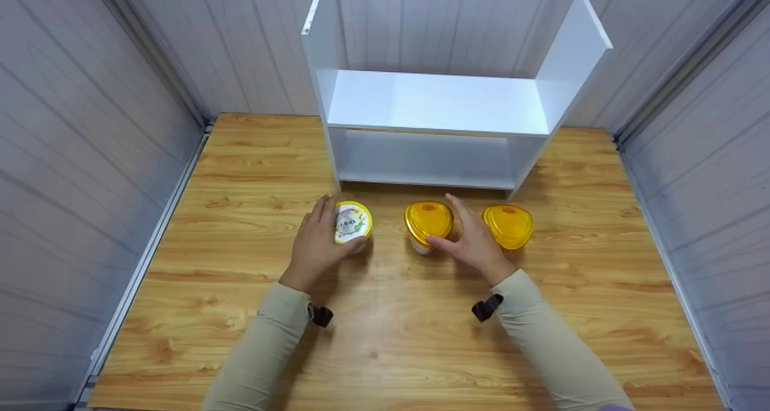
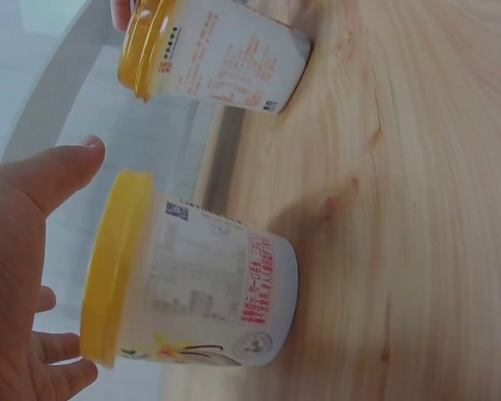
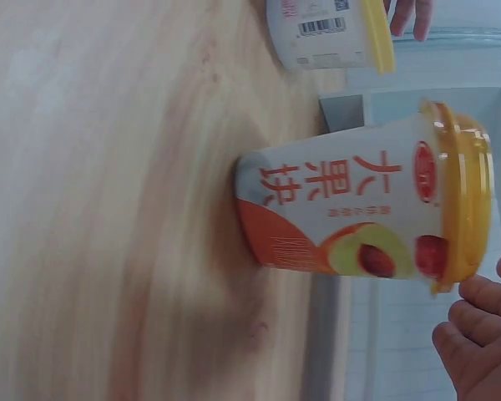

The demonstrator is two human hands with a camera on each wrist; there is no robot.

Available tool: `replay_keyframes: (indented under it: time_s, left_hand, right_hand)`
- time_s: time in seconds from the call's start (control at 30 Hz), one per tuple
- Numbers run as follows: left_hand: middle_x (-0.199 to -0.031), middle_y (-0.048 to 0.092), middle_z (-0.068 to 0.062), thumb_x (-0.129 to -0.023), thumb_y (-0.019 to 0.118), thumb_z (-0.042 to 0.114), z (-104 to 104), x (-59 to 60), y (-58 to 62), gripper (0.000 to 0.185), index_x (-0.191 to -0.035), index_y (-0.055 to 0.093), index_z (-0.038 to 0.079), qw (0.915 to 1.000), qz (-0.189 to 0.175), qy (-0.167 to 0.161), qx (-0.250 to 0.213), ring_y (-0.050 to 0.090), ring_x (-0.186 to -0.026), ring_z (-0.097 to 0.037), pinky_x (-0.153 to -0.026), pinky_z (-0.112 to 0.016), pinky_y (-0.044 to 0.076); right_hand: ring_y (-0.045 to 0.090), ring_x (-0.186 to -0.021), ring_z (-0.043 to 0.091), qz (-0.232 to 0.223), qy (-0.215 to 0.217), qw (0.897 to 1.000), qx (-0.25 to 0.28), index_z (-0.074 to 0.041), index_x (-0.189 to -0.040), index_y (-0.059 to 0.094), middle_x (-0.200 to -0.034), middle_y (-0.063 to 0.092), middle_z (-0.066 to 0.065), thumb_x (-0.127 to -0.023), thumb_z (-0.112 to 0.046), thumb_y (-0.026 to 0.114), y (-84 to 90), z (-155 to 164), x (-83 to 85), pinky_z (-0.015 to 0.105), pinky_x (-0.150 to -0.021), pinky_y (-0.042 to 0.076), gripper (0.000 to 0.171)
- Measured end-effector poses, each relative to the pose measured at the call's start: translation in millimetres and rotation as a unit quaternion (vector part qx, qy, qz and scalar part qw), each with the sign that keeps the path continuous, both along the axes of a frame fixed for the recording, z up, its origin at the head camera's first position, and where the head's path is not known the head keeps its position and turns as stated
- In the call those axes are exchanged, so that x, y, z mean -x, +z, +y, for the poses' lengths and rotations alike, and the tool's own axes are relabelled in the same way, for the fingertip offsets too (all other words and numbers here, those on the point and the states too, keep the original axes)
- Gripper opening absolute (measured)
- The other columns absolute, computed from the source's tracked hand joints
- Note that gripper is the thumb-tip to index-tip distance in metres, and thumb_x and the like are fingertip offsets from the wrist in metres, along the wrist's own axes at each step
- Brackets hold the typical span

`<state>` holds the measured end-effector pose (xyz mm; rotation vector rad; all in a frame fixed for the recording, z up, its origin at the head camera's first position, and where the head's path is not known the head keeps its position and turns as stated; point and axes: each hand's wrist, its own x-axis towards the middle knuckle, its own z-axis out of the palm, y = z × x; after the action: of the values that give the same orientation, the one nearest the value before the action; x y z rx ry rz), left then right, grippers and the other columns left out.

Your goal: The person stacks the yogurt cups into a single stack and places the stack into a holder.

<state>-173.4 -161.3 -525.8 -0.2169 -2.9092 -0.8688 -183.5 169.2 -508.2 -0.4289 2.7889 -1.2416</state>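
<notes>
The left hand (image 1: 315, 242) has its fingers apart, cupped loosely about the left cup (image 1: 352, 222), thumb beside its rim; a firm grip cannot be told. The right hand (image 1: 473, 237) spreads thumb and fingers around the middle cup (image 1: 427, 223). Just right of that hand stands a third cup (image 1: 508, 225). Beyond the fingertips, a white shelf (image 1: 439, 104) sits on the table (image 1: 397, 327).
</notes>
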Motion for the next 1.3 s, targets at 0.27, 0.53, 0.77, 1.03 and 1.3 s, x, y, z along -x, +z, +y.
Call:
replay_keyframes:
  time_s: [0.27,0.53,0.77,1.03,1.3]
  left_hand:
    - [-0.153,0.041,-0.017,-0.075,0.075,0.072,-4,0.9,-9.7,0.113,-0.158,0.03,0.01,0.9997,-0.011,0.005,-0.023,0.047,-0.133,-0.038,-0.111,-0.054,0.038]
    - [-0.15,0.046,-0.016,-0.078,0.077,0.064,-5,-3.0,-13.9,0.108,-0.159,0.03,0.01,0.9957,-0.053,0.007,-0.076,0.051,-0.13,-0.036,-0.103,-0.056,0.045]
    - [-0.15,0.047,-0.014,-0.073,0.081,0.066,-6,-3.5,-18.8,0.112,-0.158,0.032,0.012,0.9873,-0.074,0.025,-0.139,0.051,-0.131,-0.032,-0.106,-0.053,0.043]
    - [-0.146,0.051,-0.012,-0.067,0.094,0.046,0,-0.4,-33.8,0.114,-0.156,0.034,0.01,0.9542,-0.074,0.056,-0.284,0.05,-0.131,-0.027,-0.112,-0.047,0.038]
    - [-0.146,0.048,-0.016,-0.071,0.094,0.025,2,4.5,-45.0,0.11,-0.158,0.029,0.008,0.9271,-0.084,0.037,-0.363,0.047,-0.133,-0.03,-0.115,-0.048,0.033]
  right_hand:
    - [0.036,-0.145,0.036,-0.007,-0.009,1.0,0.019,-0.018,-0.16,0.031,-0.16,0.036,0.014,-0.078,-0.064,0.078,-13.4,-1,0.3,0.056,-0.118,0.028,0.104]
    - [0.042,-0.141,0.036,-0.009,-0.029,0.999,0.034,-0.022,-0.158,0.033,-0.155,0.043,0.016,-0.077,-0.061,0.081,-22.9,-3,0.0,0.055,-0.118,0.03,0.102]
    - [0.043,-0.141,0.031,-0.017,-0.038,0.995,0.089,-0.018,-0.157,0.035,-0.155,0.044,0.013,-0.077,-0.056,0.082,-32.9,-7,-1.8,0.052,-0.118,0.032,0.1]
    - [0.046,-0.137,0.028,-0.023,-0.023,0.977,0.213,-0.013,-0.157,0.033,-0.154,0.039,0.012,-0.08,-0.034,0.088,-48.5,-10,-1.3,0.049,-0.116,0.035,0.097]
    - [0.048,-0.135,0.025,-0.034,-0.032,0.966,0.254,-0.015,-0.157,0.031,-0.151,0.045,0.009,-0.08,-0.034,0.088,-58.5,-12,-1.4,0.047,-0.118,0.033,0.097]
